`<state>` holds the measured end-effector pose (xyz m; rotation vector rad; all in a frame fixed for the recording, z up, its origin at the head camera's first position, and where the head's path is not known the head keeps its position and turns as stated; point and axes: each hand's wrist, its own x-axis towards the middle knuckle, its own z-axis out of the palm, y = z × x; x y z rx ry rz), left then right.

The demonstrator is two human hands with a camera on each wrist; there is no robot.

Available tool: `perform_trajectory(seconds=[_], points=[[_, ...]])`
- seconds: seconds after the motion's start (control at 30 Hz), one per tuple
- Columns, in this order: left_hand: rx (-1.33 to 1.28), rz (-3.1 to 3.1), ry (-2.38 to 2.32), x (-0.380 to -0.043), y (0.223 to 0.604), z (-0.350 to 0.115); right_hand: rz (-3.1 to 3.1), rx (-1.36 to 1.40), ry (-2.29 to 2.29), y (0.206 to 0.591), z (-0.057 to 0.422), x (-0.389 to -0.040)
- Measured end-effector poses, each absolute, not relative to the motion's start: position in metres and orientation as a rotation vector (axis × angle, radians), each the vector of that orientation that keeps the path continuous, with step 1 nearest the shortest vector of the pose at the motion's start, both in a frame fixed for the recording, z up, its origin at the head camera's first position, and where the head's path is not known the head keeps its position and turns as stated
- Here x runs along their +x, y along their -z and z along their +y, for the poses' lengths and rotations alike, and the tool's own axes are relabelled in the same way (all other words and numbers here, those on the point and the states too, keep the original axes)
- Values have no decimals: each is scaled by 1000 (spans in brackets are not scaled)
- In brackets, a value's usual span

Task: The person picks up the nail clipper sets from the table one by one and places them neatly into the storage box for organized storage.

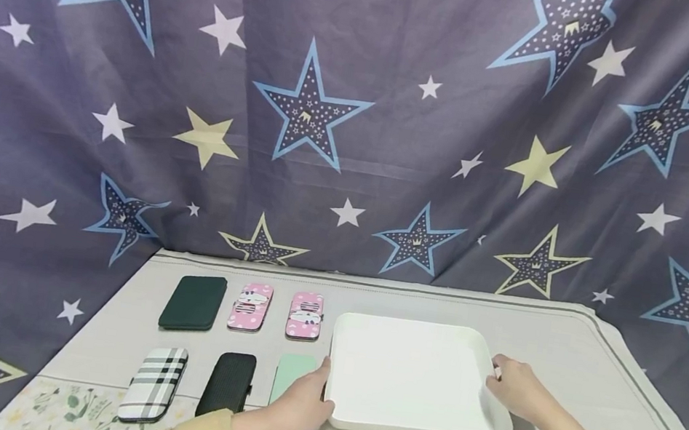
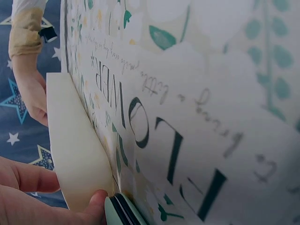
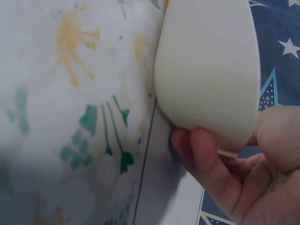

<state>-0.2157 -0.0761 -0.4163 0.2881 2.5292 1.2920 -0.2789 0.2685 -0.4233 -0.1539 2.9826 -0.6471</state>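
White tray (image 1: 407,378) located at the worktop (image 1: 569,357), right of the mint case (image 1: 294,372). Left hand (image 1: 299,405) and right hand (image 1: 519,391) grip opposite ends. Level, even handling advised, keeping clear of the case.

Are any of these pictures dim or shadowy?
Head view: bright, the white tray looking almost blank inside; left wrist view: dimmer, the tablecloth print pale and soft towards the right; right wrist view: also dim, with shadow on the cloth beside the right hand.
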Motion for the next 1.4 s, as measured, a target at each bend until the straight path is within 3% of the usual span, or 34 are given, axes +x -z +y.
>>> perform_trajectory(seconds=[0.57, 1.4], points=[[281, 2592, -1253, -220, 400, -99, 3001, -160, 610, 424, 263, -276], [316, 3028, -454, -255, 424, -134, 3018, -204, 677, 429, 258, -272]])
